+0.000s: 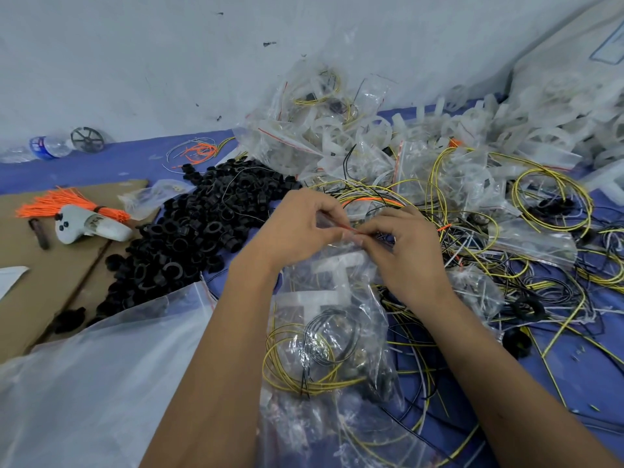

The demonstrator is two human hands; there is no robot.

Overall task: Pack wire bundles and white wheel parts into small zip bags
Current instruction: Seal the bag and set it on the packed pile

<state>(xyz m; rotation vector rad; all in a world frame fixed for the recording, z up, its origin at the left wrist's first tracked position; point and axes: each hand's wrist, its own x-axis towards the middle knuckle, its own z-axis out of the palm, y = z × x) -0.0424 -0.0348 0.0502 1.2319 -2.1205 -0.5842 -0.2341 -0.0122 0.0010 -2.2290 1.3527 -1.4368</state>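
**Fingers at the zip seal of a filled bag**

Fingertips of both hands meet on the red zip strip at the mouth of a small bag (332,298). The left hand (304,228) pinches the strip from its side, thumb and forefinger closed on the plastic; the right hand (405,251) does the same from the other side, its fingers curled over the rim. Each grip is nearly closed, with only the bag's lip between the pads. By the look of it the seal is being pressed shut.

Inside the bag lie a white wheel part (332,278) near the mouth and a wire bundle (314,359) of yellow and black loops lower down, towards the near edge of the bench (574,359).

Loose wires (553,197) sprawl towards the right edge, filled bags (304,130) are heaped at the far edge against the wall, and more white wheels (506,126) fill the far right corner. A heap of black rings (189,231) lies left of the hands, with orange ties (64,204) and a white controller (91,226) on cardboard (50,298) beyond it.

Risks: a wire loop or a spoke of the wheel could catch in the strip and leave the seal partly open. Stray wires lying under the bag may snag and come away with it when it is lifted.

The bottle (47,146) at the far left corner has a blue label, too blurred to read. No other writing is legible.
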